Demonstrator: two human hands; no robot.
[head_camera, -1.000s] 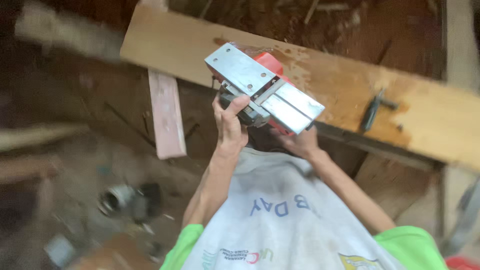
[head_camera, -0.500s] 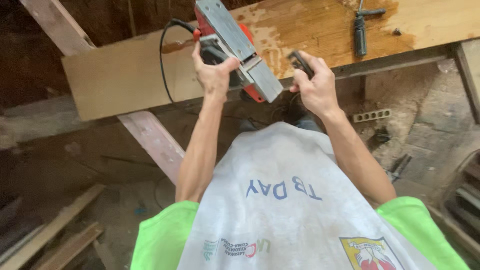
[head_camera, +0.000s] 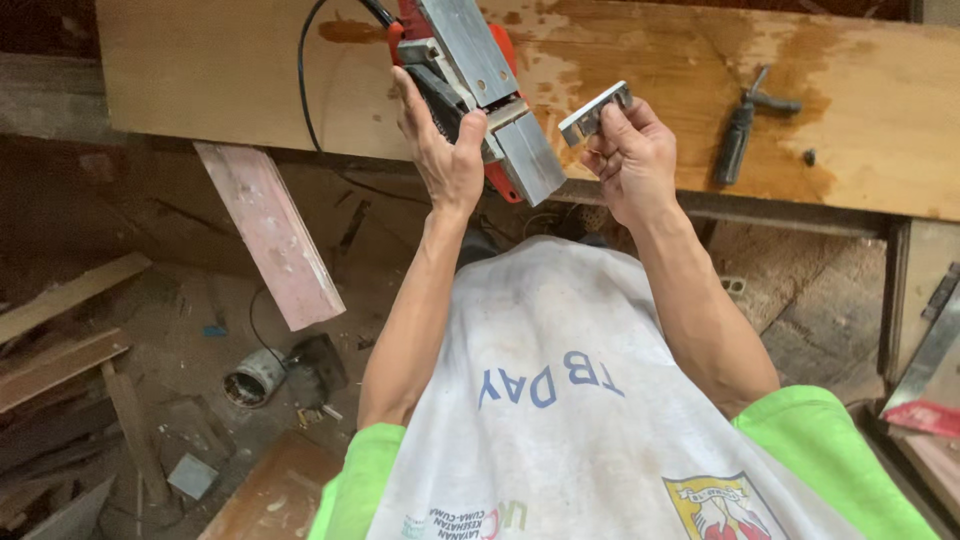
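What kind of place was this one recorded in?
Likely a rough woodworking shop. The left hand holds a red electric planer over a stained plank used as a bench, and offcuts litter the dirt floor.

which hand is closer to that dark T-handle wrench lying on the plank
Right. The right hand, pinching a small metal blade piece, is just beside the wrench; the left hand, gripping the red planer, is farther away.

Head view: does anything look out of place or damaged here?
The wooden plank carries dark blotchy stains. The red electric planer is turned sole-up in the left hand, while the right hand holds a loose metal piece.
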